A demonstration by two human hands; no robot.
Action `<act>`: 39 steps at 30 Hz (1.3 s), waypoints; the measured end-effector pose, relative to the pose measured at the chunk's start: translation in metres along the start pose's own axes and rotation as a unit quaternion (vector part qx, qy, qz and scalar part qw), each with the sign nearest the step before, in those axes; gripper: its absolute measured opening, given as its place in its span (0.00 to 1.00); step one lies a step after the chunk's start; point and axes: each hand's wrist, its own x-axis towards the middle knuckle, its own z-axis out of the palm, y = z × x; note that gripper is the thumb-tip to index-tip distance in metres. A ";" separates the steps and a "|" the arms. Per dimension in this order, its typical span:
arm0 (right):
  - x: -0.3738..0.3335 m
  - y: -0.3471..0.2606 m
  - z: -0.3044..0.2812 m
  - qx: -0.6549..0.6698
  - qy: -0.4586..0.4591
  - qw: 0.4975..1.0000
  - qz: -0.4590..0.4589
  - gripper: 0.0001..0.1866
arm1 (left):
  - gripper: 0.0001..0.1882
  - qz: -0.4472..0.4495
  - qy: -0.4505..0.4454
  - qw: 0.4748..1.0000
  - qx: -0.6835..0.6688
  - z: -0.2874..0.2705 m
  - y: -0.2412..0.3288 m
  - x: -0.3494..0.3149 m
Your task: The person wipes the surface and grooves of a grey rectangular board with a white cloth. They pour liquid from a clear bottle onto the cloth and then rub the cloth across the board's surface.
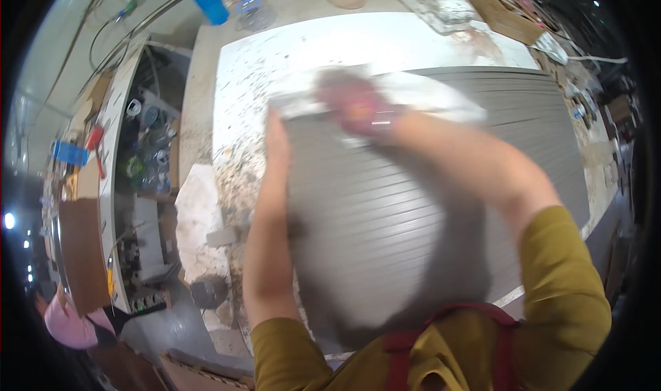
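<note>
A large grey grooved panel (372,212) lies before me on a white, dirt-speckled board (241,67). My right hand (354,109), in a dark red glove and smeared by motion, is on a bunched white cloth (427,98) at the panel's far edge. The cloth spreads out on both sides of the glove. At the panel's far left corner is my left hand (277,133), bare and seen edge-on; its fingers are too blurred to make out.
A stained pale cloth (198,208) hangs at the table's left edge, near a dark round object (208,292). Behind the board stand a blue cup (206,2) and a clear bottle (250,9). A cardboard box (502,12) sits far right. Another person (72,322) is at lower left.
</note>
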 end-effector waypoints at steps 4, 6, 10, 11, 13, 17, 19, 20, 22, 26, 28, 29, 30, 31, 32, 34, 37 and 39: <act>0.050 -0.050 0.006 0.007 -0.068 0.997 0.041 0.13 | 0.24 0.000 0.029 0.999 -0.032 -0.019 -0.001 0.009; 0.028 -0.030 -0.005 0.046 -0.076 0.994 0.058 0.15 | 0.31 -0.010 0.048 0.998 0.050 -0.036 -0.007 0.009; -0.053 0.053 -0.074 -0.032 -0.104 0.987 0.119 0.18 | 0.38 0.022 -0.018 0.994 0.110 0.012 0.028 -0.004; -0.057 0.060 -0.055 -0.108 0.024 0.993 0.037 0.15 | 0.37 0.000 -0.031 0.996 0.078 0.018 0.031 -0.005; -0.010 0.021 -0.023 0.022 -0.099 0.989 0.111 0.14 | 0.34 0.030 0.065 0.995 0.064 -0.004 0.004 -0.005; 0.067 -0.046 0.010 -0.025 -0.086 0.995 0.032 0.12 | 0.33 -0.062 0.155 0.985 -0.030 -0.021 -0.022 0.015; 0.062 -0.054 0.002 -0.023 -0.096 0.995 0.015 0.13 | 0.32 -0.016 0.155 0.988 0.013 -0.041 -0.028 0.019; 0.045 -0.046 -0.003 0.002 -0.096 0.994 0.045 0.12 | 0.32 -0.017 0.144 0.989 0.010 -0.031 -0.022 0.016; -0.017 0.009 -0.011 0.057 -0.056 0.993 0.082 0.12 | 0.35 -0.029 0.093 0.995 0.016 -0.017 0.000 0.005; -0.172 0.138 -0.089 0.278 0.158 0.886 0.335 0.12 | 0.37 -0.061 0.041 0.997 0.011 0.008 0.019 -0.005; -0.208 0.153 -0.166 0.347 0.131 0.814 0.448 0.13 | 0.34 -0.100 0.014 0.995 -0.007 0.016 0.023 0.002; -0.225 0.167 -0.164 0.103 0.107 0.870 0.469 0.11 | 0.34 -0.111 -0.007 0.994 -0.001 0.018 0.019 0.006; -0.245 0.179 -0.162 -0.147 0.073 0.868 0.468 0.10 | 0.33 -0.112 -0.039 0.992 0.051 0.019 0.014 0.012; -0.225 0.168 -0.133 -0.175 0.106 0.900 0.385 0.14 | 0.32 -0.093 -0.067 0.981 0.154 0.006 0.009 0.017; -0.180 0.124 -0.120 -0.161 -0.024 0.927 0.338 0.16 | 0.31 -0.048 -0.078 0.953 0.287 -0.019 0.010 0.017; -0.112 0.039 -0.100 0.010 -0.192 0.940 0.280 0.23 | 0.30 0.078 -0.031 0.889 0.450 -0.049 0.027 0.022; -0.108 -0.018 -0.066 0.060 -0.103 0.980 0.158 0.22 | 0.24 0.193 0.015 0.856 0.480 0.040 0.071 0.032; -0.139 0.009 -0.069 0.006 -0.028 0.993 0.112 0.10 | 0.23 0.229 -0.032 0.857 0.461 0.125 0.079 0.033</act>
